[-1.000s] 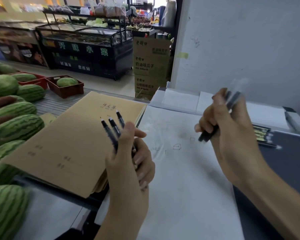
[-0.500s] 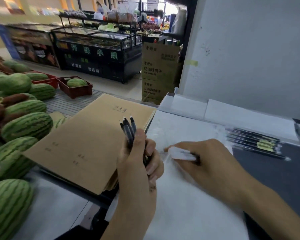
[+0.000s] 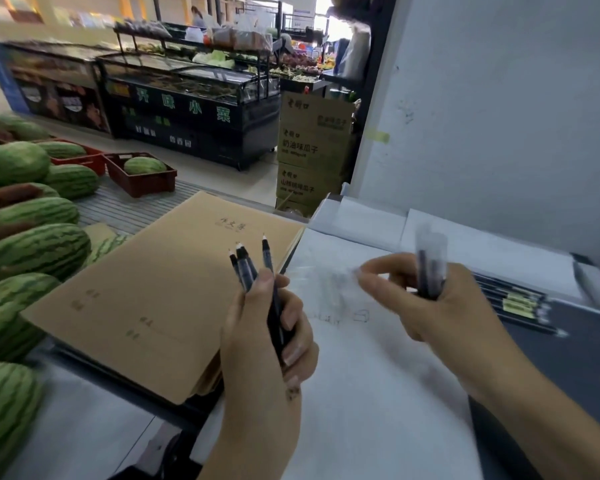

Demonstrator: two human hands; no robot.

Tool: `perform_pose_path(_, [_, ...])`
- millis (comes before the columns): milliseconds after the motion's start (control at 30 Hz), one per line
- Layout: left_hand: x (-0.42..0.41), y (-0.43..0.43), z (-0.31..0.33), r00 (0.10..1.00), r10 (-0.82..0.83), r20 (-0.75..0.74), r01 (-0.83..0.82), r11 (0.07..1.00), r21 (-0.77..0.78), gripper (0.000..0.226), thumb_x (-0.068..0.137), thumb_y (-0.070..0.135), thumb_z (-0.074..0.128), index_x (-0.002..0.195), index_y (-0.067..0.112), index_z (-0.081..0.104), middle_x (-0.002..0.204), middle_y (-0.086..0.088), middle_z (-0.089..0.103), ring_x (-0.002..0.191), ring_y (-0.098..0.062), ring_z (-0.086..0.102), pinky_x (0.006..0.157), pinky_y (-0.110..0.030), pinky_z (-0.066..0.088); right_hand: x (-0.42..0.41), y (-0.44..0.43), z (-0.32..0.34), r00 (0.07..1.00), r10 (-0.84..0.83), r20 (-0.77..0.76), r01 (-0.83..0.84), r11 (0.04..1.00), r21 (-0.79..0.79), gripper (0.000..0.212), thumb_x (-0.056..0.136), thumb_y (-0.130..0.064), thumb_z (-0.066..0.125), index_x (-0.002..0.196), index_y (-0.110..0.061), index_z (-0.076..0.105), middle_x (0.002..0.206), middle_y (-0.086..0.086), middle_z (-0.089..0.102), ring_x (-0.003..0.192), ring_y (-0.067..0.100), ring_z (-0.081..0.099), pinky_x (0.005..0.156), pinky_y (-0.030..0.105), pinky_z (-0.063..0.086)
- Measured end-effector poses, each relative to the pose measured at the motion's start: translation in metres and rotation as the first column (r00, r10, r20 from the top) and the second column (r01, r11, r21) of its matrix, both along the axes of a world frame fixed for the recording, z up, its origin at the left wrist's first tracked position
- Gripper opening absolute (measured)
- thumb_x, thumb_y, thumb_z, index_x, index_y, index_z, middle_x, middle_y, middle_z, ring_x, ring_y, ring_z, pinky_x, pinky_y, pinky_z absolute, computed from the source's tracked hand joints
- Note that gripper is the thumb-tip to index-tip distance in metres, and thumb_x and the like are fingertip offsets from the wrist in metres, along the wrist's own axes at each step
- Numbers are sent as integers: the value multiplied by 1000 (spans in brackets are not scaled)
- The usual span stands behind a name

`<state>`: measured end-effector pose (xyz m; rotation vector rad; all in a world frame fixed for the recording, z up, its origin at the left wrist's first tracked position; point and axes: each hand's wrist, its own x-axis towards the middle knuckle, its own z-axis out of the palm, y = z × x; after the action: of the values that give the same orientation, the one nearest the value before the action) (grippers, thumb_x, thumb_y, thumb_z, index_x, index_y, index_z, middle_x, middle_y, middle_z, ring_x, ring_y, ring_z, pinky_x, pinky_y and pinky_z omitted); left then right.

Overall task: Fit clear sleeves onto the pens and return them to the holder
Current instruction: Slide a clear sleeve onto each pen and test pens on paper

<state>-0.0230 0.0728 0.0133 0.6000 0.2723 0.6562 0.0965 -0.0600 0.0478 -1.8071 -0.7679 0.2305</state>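
In left hand [image 3: 267, 341], slim black pens [image 3: 246, 268].

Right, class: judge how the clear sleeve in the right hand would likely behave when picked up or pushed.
The clear sleeve looks like thin film, the dark pen showing through, so probably floppy and very light. Standing above the right hand, it likely owes its straightness to the pen inside.

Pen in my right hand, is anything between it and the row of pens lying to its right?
Nothing visible. The right hand holds the pen upright just left of the row of pens, with no object between them.
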Motion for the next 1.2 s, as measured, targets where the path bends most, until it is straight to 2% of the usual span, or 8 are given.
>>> perform_pose_path(133, [1,-3,-3,999,-12,-45,17,995,103,27,95,31,58,100,5,59,64,-1,43,36,-7,23,31,-13,21,5,-6,9,910,49,-413,12,989,144,46,70,-48,87,100,-14,81,63,4,43,55,17,25,41,23,20])
perform_pose_path(267, [1,-5,-5,994,-15,-107,38,976,214,36,84,37,68,101,5,71,68,-1,49,34,-7,21,34,-13,19,6,-10,12,823,120,-556,15,973,232,24,83,-35,79,96,-14,83,89,3,70,65,10,57,41,26,16])
perform_pose_path(367, [0,-6,-5,992,-62,-110,91,957,274,32,85,38,68,97,11,77,69,-2,52,33,-6,21,36,-12,18,5,-11,13,766,165,-621,36,954,298,20,95,-30,68,96,-12,78,88,4,70,64,10,58,36,21,20])
perform_pose_path(633, [0,-5,-6,988,-97,-116,130,938,322,35,89,41,72,103,9,75,68,-2,53,31,-6,22,38,-9,23,6,-11,11,800,186,-571,5,949,316,23,85,-24,67,101,-14,81,80,1,54,62,12,46,38,22,19])
perform_pose_path(767, [-1,-6,-6,987,-103,-124,141,924,356,28,91,38,76,101,12,78,67,-3,53,31,-7,21,38,-10,23,7,-12,11,822,155,-547,67,930,363,16,81,-22,74,96,-15,75,79,5,58,57,13,50,35,19,24])
perform_pose_path(900, [-1,-7,-7,983,-86,-163,145,906,398,30,85,38,74,98,11,79,65,-5,52,31,-8,21,40,-10,22,5,-12,11,861,133,-491,51,938,344,12,81,-25,81,91,-20,82,74,0,59,61,9,51,36,18,26])
perform_pose_path(1100, [0,-9,-7,980,-69,-185,148,878,455,28,85,38,74,95,12,79,65,-8,53,31,-9,22,40,-10,22,0,-10,15,885,78,-458,91,937,336,21,86,-30,80,106,-25,83,106,2,80,99,14,77,36,15,28])
perform_pose_path(1200, [1,-8,-7,980,-65,-190,148,872,466,28,85,39,74,93,12,80,65,-10,53,31,-10,22,40,-11,22,-1,-10,16,901,53,-431,115,929,353,26,83,-31,83,107,-22,78,108,8,80,94,14,76,37,15,28])
